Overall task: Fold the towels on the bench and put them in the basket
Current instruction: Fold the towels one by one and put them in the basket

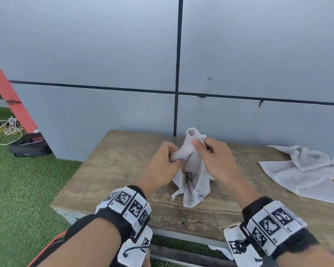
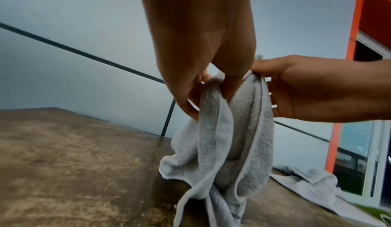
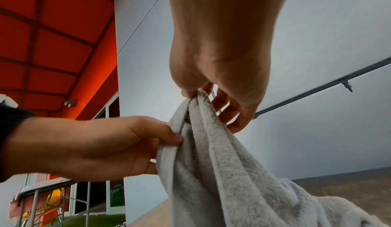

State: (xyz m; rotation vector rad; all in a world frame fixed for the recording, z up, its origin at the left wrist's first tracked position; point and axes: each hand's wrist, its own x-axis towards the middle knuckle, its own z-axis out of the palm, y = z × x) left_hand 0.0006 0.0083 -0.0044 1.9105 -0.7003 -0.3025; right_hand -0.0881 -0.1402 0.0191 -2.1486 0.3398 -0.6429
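Left hand (image 1: 163, 163): fingers and thumb curled round a bunched fold of the held towel (image 1: 193, 170), gripping it. In the left wrist view the thumb and forefinger pinch a hemmed ridge of the cloth near its top.

Right hand (image 1: 216, 160): thumb and forefinger pinch the top edge of the same towel, at 3 o'clock from the left hand and just beside it. The other fingers are spread and loosely bent behind the cloth, as the right wrist view shows.

Held towel: pale grey terry with a smooth hem, lifted into a peak above both hands. Its lower part hangs down in loose vertical folds toward 6 o'clock. Whether the bottom corners touch the bench (image 1: 112, 170) or hang just above it cannot be told. A small dark stitched pattern shows on the inner fold.

Second towel (image 1: 305, 170): lies crumpled and unfolded on the bench top at 3 o'clock from the hands, well apart from them.

Bench: worn brown wooden top, set against a grey panelled wall (image 1: 104, 54) at 12 o'clock.

Surroundings: green turf (image 1: 17, 189) at 9 o'clock; a black case (image 1: 29, 146) and a coiled white cord (image 1: 7, 130) at 10 o'clock, beside a red slanted beam (image 1: 10, 97).
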